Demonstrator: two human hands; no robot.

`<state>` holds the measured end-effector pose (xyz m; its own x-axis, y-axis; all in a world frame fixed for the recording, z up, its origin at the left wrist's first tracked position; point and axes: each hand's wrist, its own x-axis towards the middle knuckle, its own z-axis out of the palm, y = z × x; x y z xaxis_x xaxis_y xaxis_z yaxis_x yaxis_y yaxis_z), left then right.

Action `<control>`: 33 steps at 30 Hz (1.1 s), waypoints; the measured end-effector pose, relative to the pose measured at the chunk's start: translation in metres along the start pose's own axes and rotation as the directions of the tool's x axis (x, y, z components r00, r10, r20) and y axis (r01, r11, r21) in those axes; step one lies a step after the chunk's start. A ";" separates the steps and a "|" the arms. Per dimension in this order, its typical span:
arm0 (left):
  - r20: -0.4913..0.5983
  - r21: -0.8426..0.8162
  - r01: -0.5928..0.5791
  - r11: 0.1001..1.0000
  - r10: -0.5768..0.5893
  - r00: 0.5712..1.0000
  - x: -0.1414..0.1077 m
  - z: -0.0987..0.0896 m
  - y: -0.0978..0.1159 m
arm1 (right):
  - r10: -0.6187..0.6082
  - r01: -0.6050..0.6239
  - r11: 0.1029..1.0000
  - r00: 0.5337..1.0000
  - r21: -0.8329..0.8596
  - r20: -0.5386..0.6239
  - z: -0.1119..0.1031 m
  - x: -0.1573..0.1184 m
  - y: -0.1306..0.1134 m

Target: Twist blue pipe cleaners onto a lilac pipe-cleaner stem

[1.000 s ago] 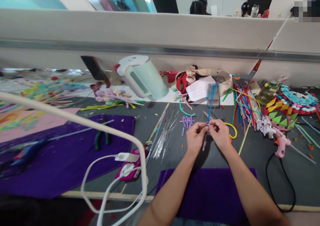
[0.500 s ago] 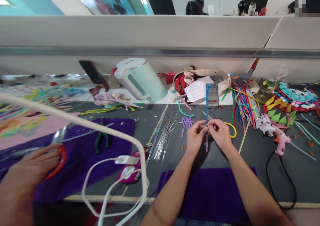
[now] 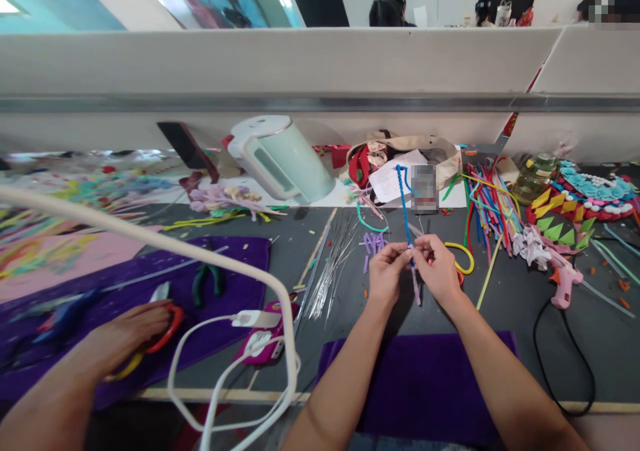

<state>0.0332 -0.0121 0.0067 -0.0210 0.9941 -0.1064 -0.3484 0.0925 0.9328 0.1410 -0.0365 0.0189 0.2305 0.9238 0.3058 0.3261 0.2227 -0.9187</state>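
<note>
Fingertips of my left hand (image 3: pixel 387 271) and my right hand (image 3: pixel 437 271) pinch together at the middle of the table. Between them is a blue pipe cleaner (image 3: pixel 404 208), standing up, leaning a little left, its top bent over to the right. Below the fingers hangs a lilac pipe cleaner piece (image 3: pixel 416 288); the joint is mostly covered by my fingertips. Behind my right hand lie scissors with a yellow and red handle (image 3: pixel 467 258), partly hidden. Short purple pipe cleaner pieces (image 3: pixel 374 243) lie near my left hand.
At left, a co-worker's hand (image 3: pixel 135 328) is on red-and-yellow scissors (image 3: pixel 170 328) over a purple cloth (image 3: pixel 240 264). Silver wires (image 3: pixel 330 271), a kettle (image 3: pixel 285 161), a white cable (image 3: pixel 235 261), a pink glue gun (image 3: pixel 565 284) and bundled pipe cleaners (image 3: pixel 487 204) surround my hands.
The blue pipe cleaner has tilted left, and its bent top now shows. My hands stay nearly in place. The co-worker's hand has moved right with the scissors, uncovering a blue tool.
</note>
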 end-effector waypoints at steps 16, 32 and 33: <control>0.132 -0.236 0.297 0.925 -0.272 0.953 0.000 -0.001 0.005 | 0.209 -0.231 0.905 0.973 0.357 0.099 -0.002 0.007 0.004; 0.117 -0.219 0.334 0.917 -0.315 0.942 0.004 -0.003 0.004 | 0.150 -0.163 0.956 0.986 0.246 0.072 0.001 0.006 0.013; 0.116 -0.221 0.344 0.913 -0.326 0.938 0.004 -0.003 0.003 | 0.148 -0.163 0.954 0.986 0.250 0.077 0.001 0.006 0.013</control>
<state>0.0291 -0.0078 0.0083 0.2028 0.9093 -0.3634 -0.5324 0.4139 0.7384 0.1458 -0.0277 0.0088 0.2048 0.9678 0.1463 0.0440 0.1402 -0.9891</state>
